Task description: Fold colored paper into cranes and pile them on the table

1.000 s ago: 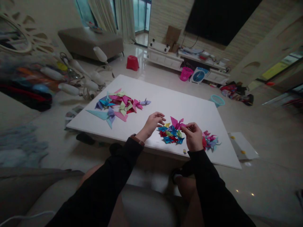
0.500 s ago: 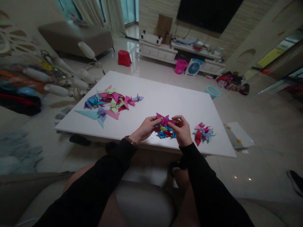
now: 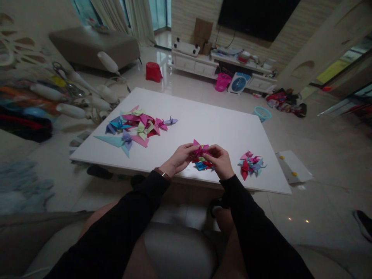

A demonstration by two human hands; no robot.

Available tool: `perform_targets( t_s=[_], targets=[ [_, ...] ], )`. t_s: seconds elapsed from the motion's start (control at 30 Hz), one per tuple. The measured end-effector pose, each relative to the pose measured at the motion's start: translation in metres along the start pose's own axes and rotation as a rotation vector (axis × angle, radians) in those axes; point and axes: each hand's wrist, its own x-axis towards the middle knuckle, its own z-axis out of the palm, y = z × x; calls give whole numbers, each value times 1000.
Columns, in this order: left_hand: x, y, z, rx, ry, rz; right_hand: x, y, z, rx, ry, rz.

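Between my two hands, over the near edge of the white table (image 3: 200, 116), is a magenta origami crane (image 3: 200, 150). My left hand (image 3: 183, 156) pinches it from the left. The fingers of my right hand (image 3: 218, 158) are closed on its right side, covering that part. Just beneath and partly hidden lies a small pile of blue, red and green folded paper (image 3: 200, 166). To the right rests a cluster of pink, red and lavender cranes (image 3: 252, 164). A larger heap of many-coloured cranes (image 3: 139, 123) spreads over the table's left part.
A white board with yellow spots (image 3: 293, 166) is beyond the table's right edge. On the floor past the far side stand a red stool (image 3: 154, 72), a pink basket (image 3: 223, 82) and a light-blue basket (image 3: 262, 112). White lamp arms (image 3: 72, 111) are at the left.
My right hand has moved slightly left, its fingers closing over the right side of the magenta crane. My left hand keeps its pinch. The piles look unchanged.
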Motion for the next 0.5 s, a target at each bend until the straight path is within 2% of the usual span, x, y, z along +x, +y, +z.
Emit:
perform_targets(
  t_s=[0.23, 0.5],
  targets=[
    [-2, 2, 0, -24, -36, -13, 0, 4, 3, 12, 2, 3],
    [2, 0, -5, -118, -108, -130, -1, 4, 3, 25, -53, 17]
  ],
)
